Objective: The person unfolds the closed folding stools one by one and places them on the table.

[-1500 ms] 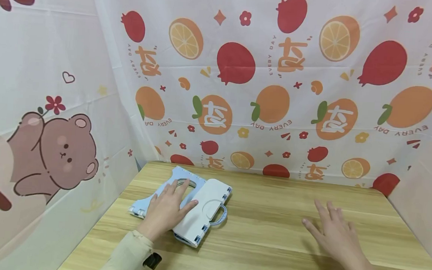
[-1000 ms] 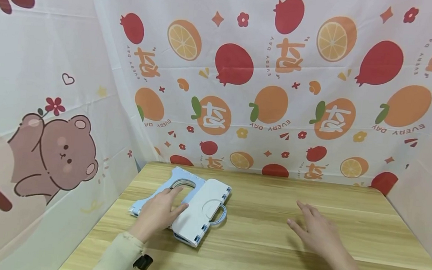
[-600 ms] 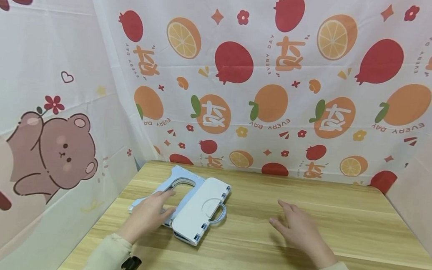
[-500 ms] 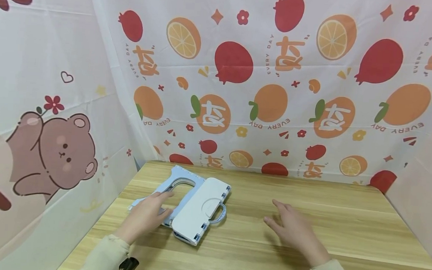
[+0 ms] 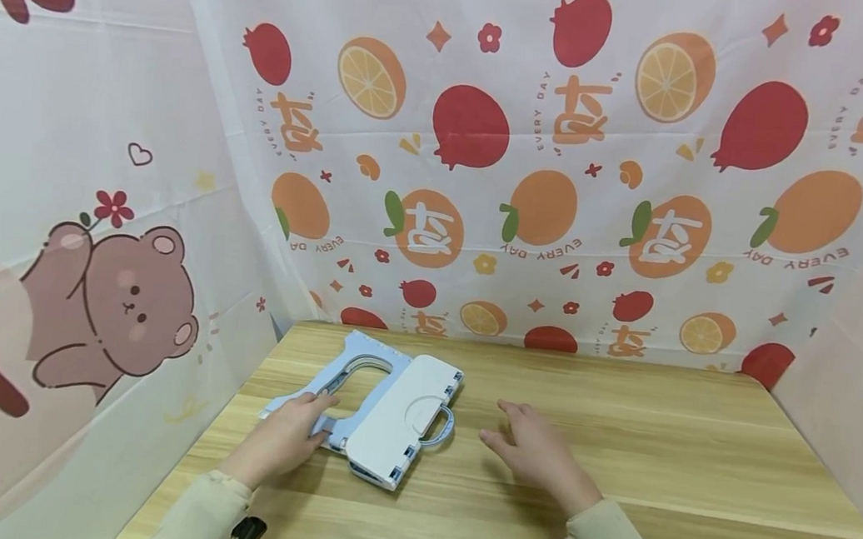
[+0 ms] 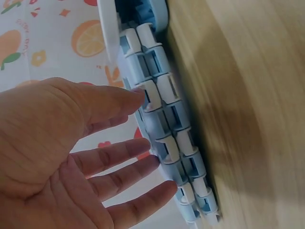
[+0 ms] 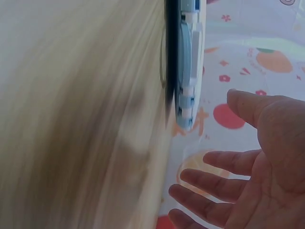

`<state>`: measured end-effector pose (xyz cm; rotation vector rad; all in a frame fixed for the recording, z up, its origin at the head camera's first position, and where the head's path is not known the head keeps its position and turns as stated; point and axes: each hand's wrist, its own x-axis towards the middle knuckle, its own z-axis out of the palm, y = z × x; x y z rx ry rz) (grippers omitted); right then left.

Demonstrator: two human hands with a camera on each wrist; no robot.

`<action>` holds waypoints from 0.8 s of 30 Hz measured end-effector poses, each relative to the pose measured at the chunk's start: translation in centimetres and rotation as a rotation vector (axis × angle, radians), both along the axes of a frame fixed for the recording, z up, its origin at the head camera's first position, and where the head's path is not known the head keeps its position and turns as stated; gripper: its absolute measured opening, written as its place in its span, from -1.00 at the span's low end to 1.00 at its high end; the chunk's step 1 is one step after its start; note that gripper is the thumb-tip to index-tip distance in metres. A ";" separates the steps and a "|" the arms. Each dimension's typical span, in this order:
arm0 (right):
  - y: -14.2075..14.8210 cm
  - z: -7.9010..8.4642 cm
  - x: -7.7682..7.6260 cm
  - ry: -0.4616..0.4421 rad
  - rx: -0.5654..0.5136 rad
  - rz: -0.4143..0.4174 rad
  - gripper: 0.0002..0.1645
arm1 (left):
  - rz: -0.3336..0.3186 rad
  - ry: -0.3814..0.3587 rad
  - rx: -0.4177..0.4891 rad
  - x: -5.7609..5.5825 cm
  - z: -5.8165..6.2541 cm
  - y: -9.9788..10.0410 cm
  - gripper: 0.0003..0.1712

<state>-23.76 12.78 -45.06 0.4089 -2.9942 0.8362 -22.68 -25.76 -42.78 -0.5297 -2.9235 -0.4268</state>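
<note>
Extending from the lower left of the head view, the left forearm, in a pale sleeve [image 5: 200,512] with a black band [image 5: 249,532] at the wrist, slanted up over the worktop [image 5: 691,430]. Its left hand [image 5: 280,443] showed its back, thumb turned inward, fingers relaxed, over the near left corner of a hinged blue-and-white plastic piece [image 5: 394,417]. That piece lay flat on the left part of the worktop, its loop handle [image 5: 451,427] facing right. The right forearm slanted inward from the lower right, and the right hand [image 5: 539,448] sat right of the handle, apart from it, its thumb toward the piece and its grasp empty.

In the left wrist view, the left hand's palm showed, with fingers spread and nearly straight, pointing at a row of hinge blocks [image 6: 164,114] along the piece's edge. The thumb tip overlapped the blocks; whether it touched them could not be told. The hand gripped nothing.

In the right wrist view, the right hand's fingers were parted and slightly bent, thumb uppermost, holding nothing. The piece stood beyond them, seen edge-on.
</note>
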 end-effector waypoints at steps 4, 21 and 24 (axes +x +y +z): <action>-1.4 -0.4 -0.4 -0.017 -0.024 0.014 -0.16 | -0.003 0.011 -0.008 0.0 -0.2 -0.2 -0.39; -5.8 -0.7 -1.2 -0.016 -0.083 0.076 -0.18 | -0.081 0.109 -0.011 -0.3 -1.2 -1.0 -0.57; -6.2 -0.9 -1.2 -0.024 -0.093 0.064 -0.19 | -0.093 0.116 -0.012 -0.3 -1.3 -1.0 -0.57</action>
